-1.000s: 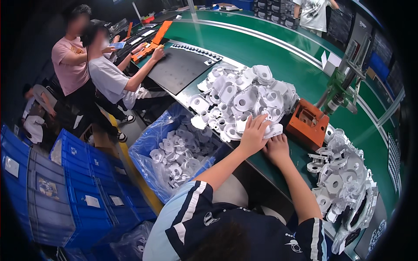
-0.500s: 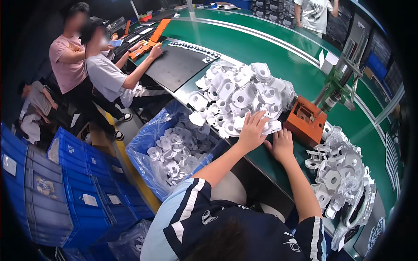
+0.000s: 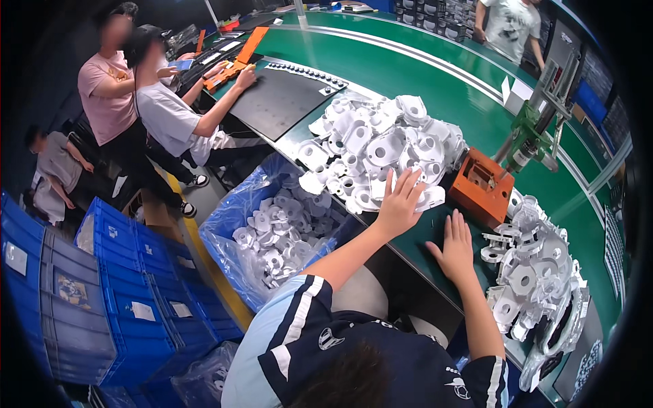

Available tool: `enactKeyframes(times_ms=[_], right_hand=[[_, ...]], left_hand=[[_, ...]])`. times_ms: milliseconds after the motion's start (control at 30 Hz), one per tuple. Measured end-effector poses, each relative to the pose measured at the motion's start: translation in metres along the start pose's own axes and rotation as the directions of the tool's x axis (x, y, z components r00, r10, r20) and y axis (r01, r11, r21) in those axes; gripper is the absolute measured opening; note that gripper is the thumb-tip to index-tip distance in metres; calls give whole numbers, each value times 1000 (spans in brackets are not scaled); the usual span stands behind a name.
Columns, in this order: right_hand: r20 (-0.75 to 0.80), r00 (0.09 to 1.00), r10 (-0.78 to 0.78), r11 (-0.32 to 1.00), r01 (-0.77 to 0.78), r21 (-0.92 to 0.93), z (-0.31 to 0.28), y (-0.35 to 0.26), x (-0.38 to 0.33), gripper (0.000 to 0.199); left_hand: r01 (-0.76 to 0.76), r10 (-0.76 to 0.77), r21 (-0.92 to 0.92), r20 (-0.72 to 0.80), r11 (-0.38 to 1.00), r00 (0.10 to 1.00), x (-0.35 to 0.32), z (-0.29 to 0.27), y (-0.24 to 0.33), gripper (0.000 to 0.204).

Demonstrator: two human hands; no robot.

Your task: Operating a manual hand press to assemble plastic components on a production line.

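Observation:
A heap of white moulded plastic parts (image 3: 381,151) covers the green bench top ahead of me. At its near edge my left hand (image 3: 401,207) lies over the parts with fingers spread; whether it presses on one is hard to see. My right hand (image 3: 456,246) is open, fingers stretched forward and thumb out, over the green surface beside the heap, holding nothing. Just beyond it stands an orange fixture block (image 3: 481,187) with a recess in its top. A second heap of white parts (image 3: 527,275) lies to the right of my right hand.
A green press (image 3: 524,139) rises behind the fixture. Left of my legs, a lined blue bin (image 3: 224,234) holds more white parts. Blue crates (image 3: 129,292) stand at far left. Two people work by a black mat (image 3: 282,98); another person (image 3: 510,30) stands across the bench.
My right hand has drawn back from the heap and fixture toward the bench's near edge, its fingers straighter. My left hand has shifted slightly right. The person across the bench has moved.

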State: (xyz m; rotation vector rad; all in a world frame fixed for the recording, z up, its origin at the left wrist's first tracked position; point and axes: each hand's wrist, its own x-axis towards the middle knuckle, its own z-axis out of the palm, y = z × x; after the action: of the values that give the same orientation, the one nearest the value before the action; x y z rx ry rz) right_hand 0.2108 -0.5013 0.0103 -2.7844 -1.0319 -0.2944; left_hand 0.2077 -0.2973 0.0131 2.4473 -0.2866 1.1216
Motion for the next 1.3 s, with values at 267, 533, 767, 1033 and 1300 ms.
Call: enactKeyframes(times_ms=[267, 533, 767, 1033, 1300], right_hand=[[104, 992, 69, 993, -78, 91, 6, 9, -19, 86], [-36, 999, -1, 990, 6, 139, -16, 0, -9, 65], [-373, 910, 179, 931, -33, 364, -112, 22, -97, 29], [-754, 433, 494, 699, -714, 48, -194, 137, -245, 20], [-555, 294, 778, 476, -853, 214, -189, 196, -272, 15]], left_hand=[[20, -21, -54, -25, 998, 999, -2, -4, 2, 47], [414, -396, -582, 166, 700, 903, -15, -30, 27, 41], [510, -443, -644, 764, -570, 469, -34, -58, 35, 60], [612, -154, -539, 809, -579, 567, -17, -51, 46, 55], [605, -9, -476, 791, -638, 612, -29, -44, 19, 62]])
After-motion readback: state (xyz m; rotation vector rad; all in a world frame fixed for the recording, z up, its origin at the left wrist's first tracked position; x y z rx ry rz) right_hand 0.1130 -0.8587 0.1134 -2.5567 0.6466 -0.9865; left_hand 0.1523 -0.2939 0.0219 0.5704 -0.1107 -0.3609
